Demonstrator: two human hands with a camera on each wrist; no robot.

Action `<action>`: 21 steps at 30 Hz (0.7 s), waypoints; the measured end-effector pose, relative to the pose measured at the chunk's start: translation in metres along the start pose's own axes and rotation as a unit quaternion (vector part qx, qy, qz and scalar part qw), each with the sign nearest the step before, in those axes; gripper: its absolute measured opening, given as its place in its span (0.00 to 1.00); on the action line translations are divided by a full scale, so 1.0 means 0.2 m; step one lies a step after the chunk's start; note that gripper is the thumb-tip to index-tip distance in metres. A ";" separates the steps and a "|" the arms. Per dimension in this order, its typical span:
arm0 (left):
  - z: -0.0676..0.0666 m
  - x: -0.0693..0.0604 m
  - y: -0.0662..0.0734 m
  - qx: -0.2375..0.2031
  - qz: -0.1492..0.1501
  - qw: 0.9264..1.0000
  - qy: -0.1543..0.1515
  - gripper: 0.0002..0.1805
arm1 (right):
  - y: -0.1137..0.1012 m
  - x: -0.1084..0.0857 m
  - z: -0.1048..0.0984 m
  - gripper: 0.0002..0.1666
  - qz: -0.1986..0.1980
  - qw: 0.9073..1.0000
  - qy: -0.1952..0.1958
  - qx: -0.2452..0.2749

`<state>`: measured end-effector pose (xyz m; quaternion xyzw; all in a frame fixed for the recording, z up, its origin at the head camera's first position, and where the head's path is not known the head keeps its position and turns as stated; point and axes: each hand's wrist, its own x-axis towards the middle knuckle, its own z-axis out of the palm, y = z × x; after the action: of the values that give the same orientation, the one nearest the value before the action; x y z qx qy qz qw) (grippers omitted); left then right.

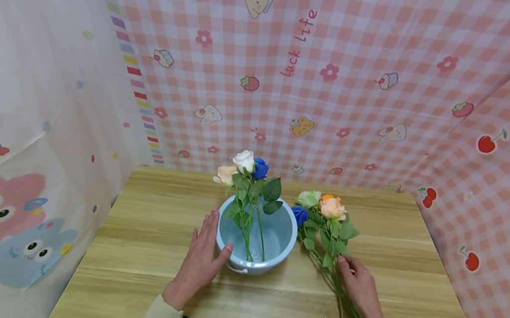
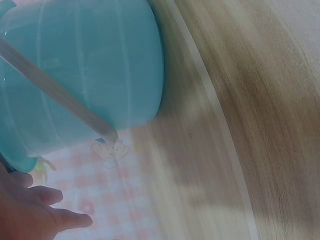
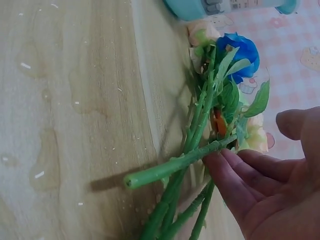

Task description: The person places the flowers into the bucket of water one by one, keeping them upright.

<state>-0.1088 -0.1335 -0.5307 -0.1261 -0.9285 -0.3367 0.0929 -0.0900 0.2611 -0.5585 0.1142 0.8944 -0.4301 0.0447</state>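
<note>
A light blue bucket (image 1: 295, 231) stands upright on the wooden table. In it lean a white rose (image 1: 243, 161), a blue rose (image 1: 260, 169) and a cream rose (image 1: 225, 174). My left hand (image 1: 203, 254) touches the bucket's left rim with extended fingers, the thumb at the near edge. To the bucket's right lies a bunch of roses: green (image 1: 309, 198), blue (image 1: 299, 215), orange and peach (image 1: 333, 208). My right hand (image 1: 359, 282) is at their green stems (image 3: 200, 115); in the right wrist view its fingertips touch one stem from beneath, with the thumb apart.
The bucket's pale handle (image 2: 55, 90) hangs along its side. Water drops (image 3: 42, 175) dot the wooden table (image 1: 151, 220) near the stem ends. A pink checked cloth (image 1: 358, 47) hangs behind the table, and a white patterned cloth (image 1: 60, 114) covers the left side.
</note>
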 end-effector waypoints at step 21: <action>-0.01 0.00 0.01 0.005 -0.009 1.000 -0.009 0.48 | 0.02 0.06 0.01 0.22 0.026 0.999 -0.029 0.035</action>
<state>-0.1085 -0.1333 -0.5279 -0.1200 -0.9323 -0.3314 0.0816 -0.1000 0.2634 -0.5650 0.1264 0.8741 -0.4626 0.0777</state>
